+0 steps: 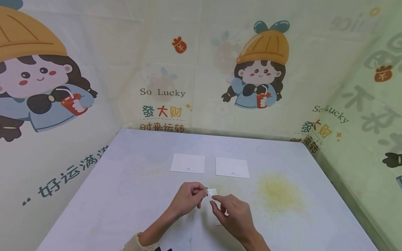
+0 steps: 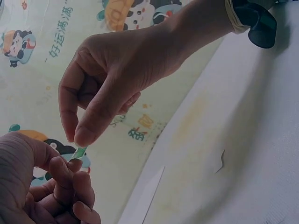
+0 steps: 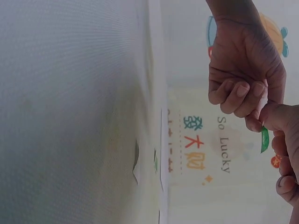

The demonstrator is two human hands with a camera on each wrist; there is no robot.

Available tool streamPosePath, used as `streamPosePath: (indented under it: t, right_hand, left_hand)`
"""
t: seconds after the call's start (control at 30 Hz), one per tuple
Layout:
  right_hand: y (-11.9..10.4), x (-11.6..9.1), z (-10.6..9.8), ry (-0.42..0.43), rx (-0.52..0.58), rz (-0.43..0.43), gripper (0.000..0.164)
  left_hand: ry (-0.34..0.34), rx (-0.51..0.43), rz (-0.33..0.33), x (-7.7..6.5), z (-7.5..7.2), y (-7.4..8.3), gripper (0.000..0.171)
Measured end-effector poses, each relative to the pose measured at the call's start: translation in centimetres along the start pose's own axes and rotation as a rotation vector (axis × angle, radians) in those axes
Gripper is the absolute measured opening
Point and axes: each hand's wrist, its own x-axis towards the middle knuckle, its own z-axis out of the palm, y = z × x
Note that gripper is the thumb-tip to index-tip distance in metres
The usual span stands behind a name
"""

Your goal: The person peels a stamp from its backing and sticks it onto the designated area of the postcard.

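Tabletop (image 1: 125,195), pale, yellow stain (image 1: 279,193) to the right. Two blank-looking cards lie side by side on it, just apart: left card (image 1: 187,162), right card (image 1: 232,166), each with a tiny dark mark near its lower edge. Curled white scrap (image 3: 136,163) nearer the person.

Hands meet above the tabletop, in front of the cards. Left hand (image 1: 188,198) enters from lower left, beige cuff (image 1: 138,242) at the wrist, fingers bent, thumb and forefinger pinching a small green piece (image 3: 265,141). Right hand (image 1: 233,212) comes from lower right, thumb and forefinger pinching the same piece, other fingers folded in.

Piece sits between the two sets of fingertips, clear of the table: narrow, bright green, tapering toward one end, partly covered by fingers. Pale paper shows beside the fingertips from above; I can't tell whether it is held or lying beyond.
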Motion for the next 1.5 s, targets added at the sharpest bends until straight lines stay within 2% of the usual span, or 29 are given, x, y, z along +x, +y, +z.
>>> streamPosePath:
  t: [0.23, 0.5, 0.87, 1.07, 1.13, 1.23, 1.37, 1.5]
  right_hand:
    - [-0.02, 0.19, 0.04, -0.005, -0.037, -0.055, 0.022]
    - [-0.08, 0.23, 0.15, 0.002, -0.062, -0.063, 0.025]
    - [-0.01, 0.37, -0.18, -0.039, -0.036, 0.021, 0.027]
    - [0.22, 0.32, 0.03, 0.017, -0.004, 0.073, 0.025]
    - [0.21, 0.29, 0.03, 0.033, 0.044, 0.126, 0.022]
    - [0.02, 0.28, -0.06, 0.043, 0.127, 0.24, 0.002]
    - [-0.53, 0.56, -0.39, 0.022, 0.224, 0.464, 0.026]
    - [-0.75, 0.91, -0.84, -0.003, 0.358, 0.751, 0.016]
  left_hand:
    - [-0.012, -0.033, -0.023, -0.18, 0.03, 0.46, 0.015]
    - [-0.013, -0.002, -0.016, -0.19, 0.1, 0.6, 0.016]
    - [-0.029, -0.006, -0.003, 0.1, 0.23, 0.59, 0.019]
    - [-0.03, -0.011, 0.004, 0.11, 0.26, 0.64, 0.02]
    - [-0.032, -0.017, 0.016, 0.09, 0.29, 0.68, 0.019]
    - [-0.032, -0.02, 0.037, 0.06, 0.32, 0.7, 0.02]
    - [-0.016, -0.003, 0.048, 0.02, 0.41, 0.65, 0.018]
    - [0.013, 0.023, 0.064, 0.07, 0.59, 0.58, 0.016]
